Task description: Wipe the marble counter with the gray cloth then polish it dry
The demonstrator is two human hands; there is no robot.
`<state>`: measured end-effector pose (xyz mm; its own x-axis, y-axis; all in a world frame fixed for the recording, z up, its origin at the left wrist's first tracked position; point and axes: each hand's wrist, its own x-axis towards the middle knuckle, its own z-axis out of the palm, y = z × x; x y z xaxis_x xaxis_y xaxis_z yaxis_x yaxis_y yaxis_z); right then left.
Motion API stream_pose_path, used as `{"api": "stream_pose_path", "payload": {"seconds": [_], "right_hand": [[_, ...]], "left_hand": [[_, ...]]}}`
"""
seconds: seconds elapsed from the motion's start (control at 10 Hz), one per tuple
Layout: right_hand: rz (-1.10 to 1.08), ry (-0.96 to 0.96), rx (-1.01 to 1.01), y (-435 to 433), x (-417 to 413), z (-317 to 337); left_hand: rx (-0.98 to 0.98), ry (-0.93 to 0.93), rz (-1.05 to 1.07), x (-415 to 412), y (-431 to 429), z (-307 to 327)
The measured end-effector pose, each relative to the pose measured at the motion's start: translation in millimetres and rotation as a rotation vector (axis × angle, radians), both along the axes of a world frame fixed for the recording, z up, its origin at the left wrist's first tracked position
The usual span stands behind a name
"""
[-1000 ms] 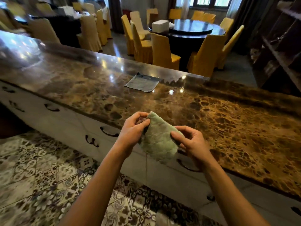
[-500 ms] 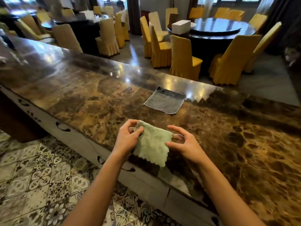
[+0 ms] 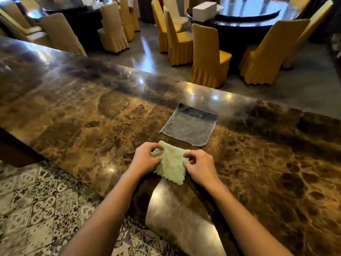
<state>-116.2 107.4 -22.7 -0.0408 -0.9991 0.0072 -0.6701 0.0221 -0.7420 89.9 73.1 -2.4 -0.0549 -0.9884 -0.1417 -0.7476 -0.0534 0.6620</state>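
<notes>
A gray cloth [image 3: 189, 125] lies flat and spread out on the brown marble counter [image 3: 83, 111], near its far edge. Just in front of it is a folded pale green cloth [image 3: 172, 164], held low over the counter between both hands. My left hand [image 3: 145, 158] pinches its upper left corner. My right hand [image 3: 200, 167] pinches its right edge with curled fingers. The green cloth's lower corner hangs toward the counter; I cannot tell whether it touches the marble.
Beyond the counter stand several yellow-covered chairs [image 3: 208, 56] around a dark round table [image 3: 258, 13] with a white box [image 3: 203, 9] on it. Patterned floor tiles [image 3: 36, 209] lie at lower left, below the counter's near edge.
Both hands carried the green cloth forward and down over the counter, closer to the gray cloth. The view tilted down and moved nearer the counter.
</notes>
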Motion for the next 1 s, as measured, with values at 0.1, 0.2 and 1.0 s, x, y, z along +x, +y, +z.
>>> {"api": "stream_pose_path", "payload": {"seconds": [0.1, 0.2, 1.0], "right_hand": [[0.019, 0.105, -0.047, -0.5, 0.9, -9.2], [0.006, 0.236, -0.120, 3.9, 4.5, -12.5], [-0.041, 0.440, -0.081, 91.7, -42.2, 22.7]], "left_hand": [[-0.046, -0.118, -0.094, 0.4, -4.8, -3.2], [-0.157, -0.181, -0.194, -2.9, -3.0, -4.5], [-0.221, -0.402, -0.429, -39.3, 64.6, 27.9]]}}
